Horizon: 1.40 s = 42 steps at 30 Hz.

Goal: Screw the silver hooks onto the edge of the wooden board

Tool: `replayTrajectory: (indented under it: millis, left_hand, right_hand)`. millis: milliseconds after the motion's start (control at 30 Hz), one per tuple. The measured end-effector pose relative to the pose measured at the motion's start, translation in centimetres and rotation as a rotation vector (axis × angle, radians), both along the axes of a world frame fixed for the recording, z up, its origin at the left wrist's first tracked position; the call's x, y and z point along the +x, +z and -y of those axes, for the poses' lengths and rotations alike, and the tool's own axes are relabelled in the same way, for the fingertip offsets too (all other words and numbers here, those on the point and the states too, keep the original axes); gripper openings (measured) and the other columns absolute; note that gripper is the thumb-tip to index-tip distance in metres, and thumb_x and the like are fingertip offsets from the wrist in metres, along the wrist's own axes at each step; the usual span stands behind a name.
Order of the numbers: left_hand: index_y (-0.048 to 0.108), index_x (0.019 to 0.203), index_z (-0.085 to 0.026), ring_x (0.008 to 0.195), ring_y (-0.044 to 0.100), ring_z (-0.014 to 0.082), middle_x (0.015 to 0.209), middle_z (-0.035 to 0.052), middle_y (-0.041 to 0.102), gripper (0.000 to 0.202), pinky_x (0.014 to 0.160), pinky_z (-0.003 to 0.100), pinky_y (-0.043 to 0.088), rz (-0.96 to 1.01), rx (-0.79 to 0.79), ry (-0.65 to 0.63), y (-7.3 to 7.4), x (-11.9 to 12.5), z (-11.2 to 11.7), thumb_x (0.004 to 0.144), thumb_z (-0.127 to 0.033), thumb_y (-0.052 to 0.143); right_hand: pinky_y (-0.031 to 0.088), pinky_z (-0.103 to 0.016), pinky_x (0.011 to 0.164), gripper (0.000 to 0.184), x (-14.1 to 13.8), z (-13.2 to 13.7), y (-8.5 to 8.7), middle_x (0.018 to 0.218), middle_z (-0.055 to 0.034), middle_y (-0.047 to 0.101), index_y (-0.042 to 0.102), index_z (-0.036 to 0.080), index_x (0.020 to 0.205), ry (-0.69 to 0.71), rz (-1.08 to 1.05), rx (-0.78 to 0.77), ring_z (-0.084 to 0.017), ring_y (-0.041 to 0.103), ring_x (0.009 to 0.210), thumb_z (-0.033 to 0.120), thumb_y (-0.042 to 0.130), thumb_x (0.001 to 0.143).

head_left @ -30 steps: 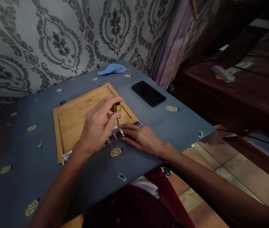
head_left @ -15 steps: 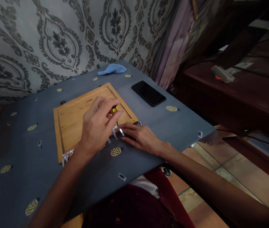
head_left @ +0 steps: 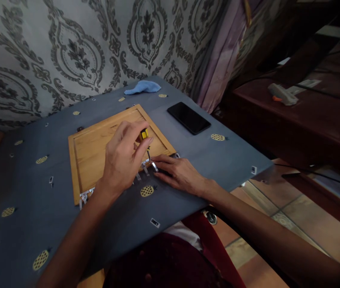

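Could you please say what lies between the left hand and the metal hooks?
In the head view, the screwdriver's shaft slants from the left hand toward the metal hooks.

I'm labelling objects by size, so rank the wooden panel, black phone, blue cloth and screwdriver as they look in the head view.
1. Wooden panel
2. Black phone
3. Blue cloth
4. Screwdriver, counting only what shows; the left hand hides part.

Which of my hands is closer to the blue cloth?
Left. Your left hand, on the screwdriver over the wooden panel, is nearer the blue cloth; your right hand is farther, by the panel's near edge.
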<state>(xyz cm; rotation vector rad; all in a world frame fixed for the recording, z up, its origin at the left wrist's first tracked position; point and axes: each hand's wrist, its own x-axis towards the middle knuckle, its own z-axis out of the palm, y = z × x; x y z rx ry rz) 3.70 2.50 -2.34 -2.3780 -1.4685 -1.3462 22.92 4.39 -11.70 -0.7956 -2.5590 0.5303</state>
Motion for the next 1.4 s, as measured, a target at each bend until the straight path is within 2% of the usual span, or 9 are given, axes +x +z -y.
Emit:
replayTrajectory:
  millis: [267,600,900,1000,1100,1200,1300,1400]
  left_hand:
    - [0.064,0.117,-0.015,0.091,0.068,0.0143,0.105,0.0059,0.072,0.023,0.077,0.026,0.06,-0.058,0.0,-0.019,0.24,-0.31,-0.16,0.094,-0.011,0.06]
    - [0.063,0.118,-0.018,0.082,0.066,0.0109,0.103,0.0042,0.069,0.025,0.072,0.023,0.061,-0.016,-0.004,-0.03,-0.3,-0.15,-0.24,0.094,-0.015,0.064]
    - [0.062,0.122,-0.018,0.1,0.07,0.0155,0.113,0.0059,0.072,0.026,0.085,0.029,0.062,-0.032,-0.031,-0.071,-0.24,-0.38,-0.42,0.097,-0.013,0.056]
    - [0.062,0.122,-0.017,0.097,0.069,0.015,0.113,0.0067,0.072,0.026,0.08,0.027,0.062,-0.032,-0.025,-0.058,-0.33,-0.32,-0.41,0.097,-0.013,0.057]
    - [0.064,0.12,-0.015,0.089,0.067,0.0145,0.105,0.0077,0.07,0.025,0.071,0.024,0.06,-0.038,0.005,-0.009,-0.49,-0.22,-0.36,0.095,-0.018,0.063]
    - [0.066,0.116,-0.017,0.085,0.065,0.0137,0.097,0.0048,0.067,0.022,0.068,0.023,0.059,-0.032,0.034,0.012,-0.54,-0.14,-0.32,0.094,-0.018,0.064]
    - [0.065,0.115,-0.021,0.086,0.066,0.0124,0.098,0.0022,0.067,0.021,0.072,0.023,0.061,-0.018,0.014,0.005,-0.4,-0.11,-0.26,0.095,-0.014,0.061]
    - [0.061,0.12,-0.022,0.091,0.068,0.0136,0.109,0.0028,0.071,0.029,0.08,0.027,0.062,-0.014,-0.021,-0.022,-0.2,-0.18,-0.23,0.094,-0.011,0.06]
  right_hand:
    - [0.058,-0.037,0.087,0.036,-0.02,0.03,0.23,0.133,-0.014,0.067,0.07,0.015,0.124,0.0,-0.001,-0.005,-0.025,0.07,0.111,0.032,0.045,0.104]
    - [0.059,-0.039,0.086,0.036,-0.06,0.14,0.38,0.133,-0.0147,0.068,0.07,0.014,0.124,0.0,0.0,-0.009,-0.026,0.07,0.108,0.03,0.045,0.103]
    - [0.06,-0.041,0.087,0.036,-0.02,0.17,0.49,0.133,-0.014,0.067,0.07,0.016,0.126,-0.009,0.006,-0.029,-0.026,0.071,0.108,0.029,0.046,0.103]
    - [0.06,-0.041,0.088,0.036,-0.02,0.16,0.49,0.135,-0.0146,0.066,0.07,0.014,0.126,-0.002,0.003,-0.035,-0.027,0.071,0.109,0.028,0.046,0.103]
    - [0.06,-0.041,0.089,0.036,-0.02,0.14,0.35,0.135,-0.0151,0.067,0.07,0.014,0.125,-0.003,-0.004,-0.023,-0.027,0.071,0.11,0.029,0.046,0.103]
    - [0.059,-0.039,0.087,0.034,-0.03,0.14,0.21,0.133,-0.0144,0.068,0.071,0.016,0.123,-0.008,-0.014,-0.012,-0.025,0.071,0.108,0.029,0.048,0.103]
    - [0.059,-0.039,0.086,0.035,-0.02,0.14,0.25,0.133,-0.0143,0.067,0.071,0.016,0.124,-0.006,-0.016,-0.018,-0.026,0.071,0.108,0.029,0.047,0.103]
    - [0.059,-0.039,0.087,0.036,0.0,0.17,0.43,0.134,-0.0136,0.067,0.07,0.016,0.126,0.0,-0.012,-0.031,-0.026,0.07,0.109,0.03,0.046,0.103]
